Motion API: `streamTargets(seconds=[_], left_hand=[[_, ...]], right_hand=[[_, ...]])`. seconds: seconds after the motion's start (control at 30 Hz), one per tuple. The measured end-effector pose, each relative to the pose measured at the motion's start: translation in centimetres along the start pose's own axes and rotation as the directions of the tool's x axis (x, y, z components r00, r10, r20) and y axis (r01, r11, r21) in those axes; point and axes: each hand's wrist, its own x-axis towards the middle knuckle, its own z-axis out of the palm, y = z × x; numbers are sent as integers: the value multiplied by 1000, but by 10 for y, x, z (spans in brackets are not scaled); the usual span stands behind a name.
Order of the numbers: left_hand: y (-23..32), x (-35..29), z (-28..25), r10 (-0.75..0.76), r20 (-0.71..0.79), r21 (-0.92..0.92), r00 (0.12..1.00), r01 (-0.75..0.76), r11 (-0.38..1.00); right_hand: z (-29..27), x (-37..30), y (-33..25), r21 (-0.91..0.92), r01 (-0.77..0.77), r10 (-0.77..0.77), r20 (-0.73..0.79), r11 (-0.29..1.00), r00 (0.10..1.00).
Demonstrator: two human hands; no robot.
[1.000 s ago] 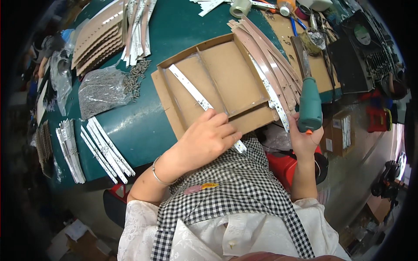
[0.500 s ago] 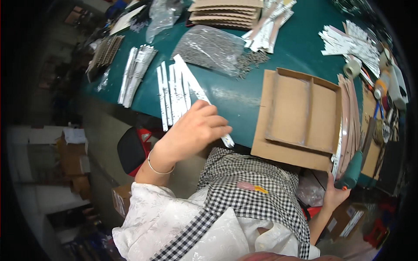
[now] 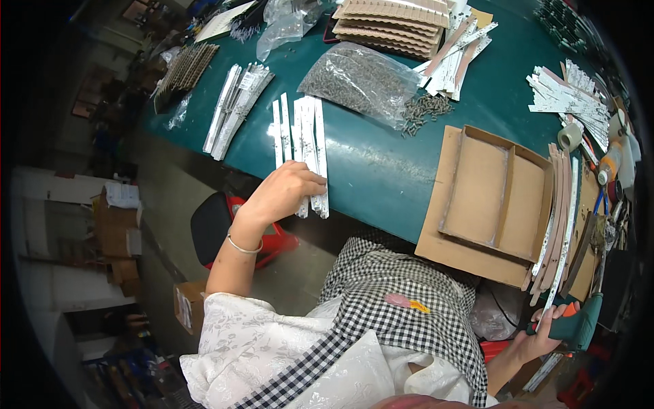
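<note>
Hands (image 3: 287,191) on white strips (image 3: 320,146), on green tool (image 3: 584,324), markings (image 3: 308,146) unreadable

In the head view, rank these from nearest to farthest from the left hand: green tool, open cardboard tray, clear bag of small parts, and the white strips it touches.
1. White strips: at the left hand, under its fingers.
2. Clear bag of small parts: beyond it, slightly right.
3. Open cardboard tray: to its right.
4. Green tool: far right, at the right hand.

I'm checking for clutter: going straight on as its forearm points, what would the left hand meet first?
Probably the long white strips under the left hand, then the clear plastic bag of small grey pieces; height unclear.
</note>
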Motion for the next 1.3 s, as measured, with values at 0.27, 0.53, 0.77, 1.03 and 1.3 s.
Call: streamTargets(seconds=[0.27,0.53,0.77,1.03,1.3], left_hand=[[16,6,-6,-37,-82,-24,996,35,999],[77,110,50,-253,-472,-237,845,155,959],[45,165,78,-576,-402,-328,712,475,817],[41,176,88,-608,-328,-440,723,453,776],[126,162,57,-385,-289,-794,877,5,608]], right_hand=[[18,-24,1,176,-127,77,265,976,961],[69,-52,25,90,-284,235,355,955,905],[40,-62,70,-106,164,-74,579,981,812],[48,-47,49,49,-100,66,465,994,883],[49,-28,40,-39,30,-6,518,999,855]])
